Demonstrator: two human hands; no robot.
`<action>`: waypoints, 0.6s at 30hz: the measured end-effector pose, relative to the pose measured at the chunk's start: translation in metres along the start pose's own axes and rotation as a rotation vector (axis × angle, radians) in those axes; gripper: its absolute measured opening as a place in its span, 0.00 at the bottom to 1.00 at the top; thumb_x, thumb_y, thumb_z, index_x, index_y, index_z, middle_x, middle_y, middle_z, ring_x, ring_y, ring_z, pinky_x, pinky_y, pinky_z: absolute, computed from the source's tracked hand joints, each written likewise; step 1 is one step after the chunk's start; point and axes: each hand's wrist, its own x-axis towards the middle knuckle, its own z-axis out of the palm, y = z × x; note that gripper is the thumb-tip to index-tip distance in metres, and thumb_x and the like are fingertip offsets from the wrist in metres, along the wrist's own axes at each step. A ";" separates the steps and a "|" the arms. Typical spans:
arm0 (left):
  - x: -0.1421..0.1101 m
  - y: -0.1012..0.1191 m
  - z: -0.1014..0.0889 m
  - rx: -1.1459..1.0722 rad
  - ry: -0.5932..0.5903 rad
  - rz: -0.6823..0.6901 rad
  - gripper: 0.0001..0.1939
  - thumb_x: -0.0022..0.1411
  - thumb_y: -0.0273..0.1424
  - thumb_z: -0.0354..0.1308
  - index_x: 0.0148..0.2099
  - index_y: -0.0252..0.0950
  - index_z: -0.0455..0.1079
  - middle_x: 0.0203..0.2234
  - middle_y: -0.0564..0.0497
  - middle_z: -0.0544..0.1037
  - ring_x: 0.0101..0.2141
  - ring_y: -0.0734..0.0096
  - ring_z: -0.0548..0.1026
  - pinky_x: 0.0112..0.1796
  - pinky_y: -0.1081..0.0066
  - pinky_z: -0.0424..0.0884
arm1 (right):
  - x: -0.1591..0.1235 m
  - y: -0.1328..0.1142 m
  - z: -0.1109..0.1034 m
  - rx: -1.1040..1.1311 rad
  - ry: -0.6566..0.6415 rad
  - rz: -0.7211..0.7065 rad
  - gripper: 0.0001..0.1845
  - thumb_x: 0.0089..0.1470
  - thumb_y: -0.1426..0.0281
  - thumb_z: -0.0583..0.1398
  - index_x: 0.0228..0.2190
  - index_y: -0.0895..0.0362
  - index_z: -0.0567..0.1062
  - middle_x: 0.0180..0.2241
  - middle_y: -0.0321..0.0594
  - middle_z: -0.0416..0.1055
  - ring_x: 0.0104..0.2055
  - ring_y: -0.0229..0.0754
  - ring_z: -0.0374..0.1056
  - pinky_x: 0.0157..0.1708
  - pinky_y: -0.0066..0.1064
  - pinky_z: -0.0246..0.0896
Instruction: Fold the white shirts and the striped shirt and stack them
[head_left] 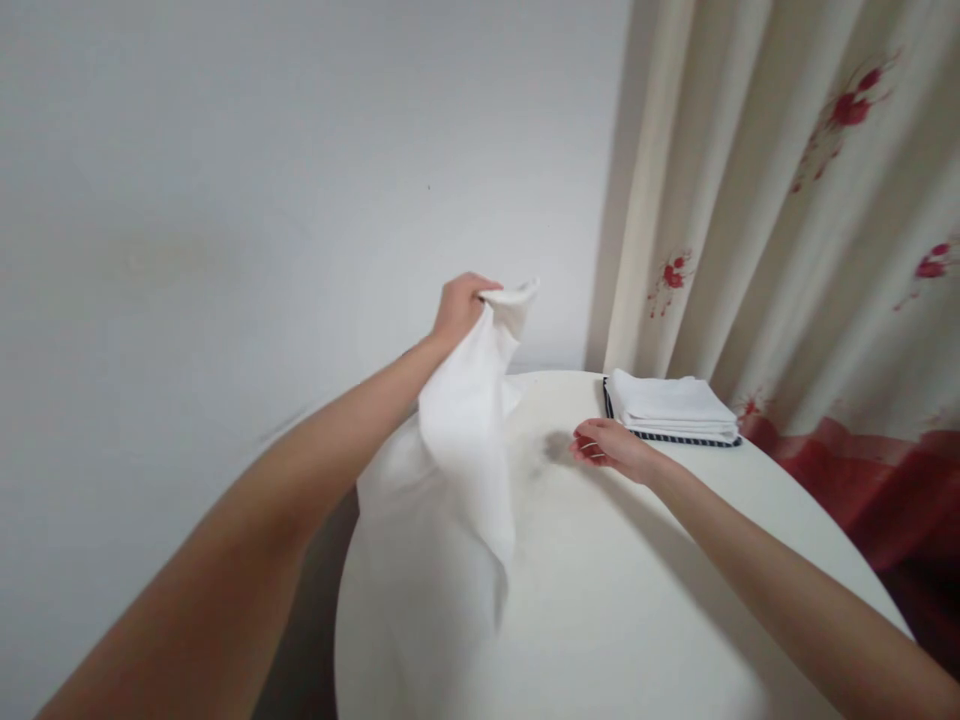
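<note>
Raised above the table, my left hand (461, 308) is closed on a white cloth (465, 430) near its upper corner. The cloth hangs down in loose folds, and its lower part is spread over the left side of the round white table (600, 580). My right hand (606, 446) hovers low over the tabletop, right of the cloth and apart from it. Its fingers are loosely curled with a gap to the thumb, and I see no cloth in them. Close behind it lies a stack of folded white cloths (675, 402).
Under the folded stack shows a dark mat with a striped edge (686, 438). A white wall (300, 180) rises behind the table. On the right hangs a cream curtain (720, 200) with red flowers and a red lower band, close to the table's edge.
</note>
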 end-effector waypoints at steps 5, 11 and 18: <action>0.081 0.002 -0.080 0.236 0.501 0.033 0.20 0.66 0.20 0.47 0.48 0.39 0.78 0.50 0.57 0.76 0.56 0.62 0.70 0.53 0.59 0.65 | -0.007 0.013 -0.022 -0.039 0.029 0.023 0.06 0.60 0.72 0.56 0.31 0.58 0.70 0.28 0.40 0.76 0.26 0.33 0.70 0.26 0.22 0.61; 0.066 -0.027 -0.121 0.243 0.583 0.126 0.17 0.70 0.29 0.47 0.47 0.39 0.78 0.52 0.58 0.74 0.56 0.63 0.69 0.53 0.60 0.65 | -0.010 0.025 -0.037 -0.013 0.106 0.053 0.04 0.59 0.73 0.57 0.31 0.58 0.71 0.29 0.42 0.77 0.25 0.34 0.70 0.27 0.23 0.63; -0.115 -0.053 -0.070 0.255 0.030 -0.053 0.18 0.56 0.24 0.49 0.42 0.35 0.79 0.45 0.49 0.77 0.49 0.62 0.74 0.55 0.63 0.68 | -0.005 0.036 -0.052 -0.047 0.159 0.015 0.04 0.58 0.73 0.58 0.31 0.59 0.72 0.29 0.43 0.77 0.26 0.35 0.70 0.28 0.25 0.64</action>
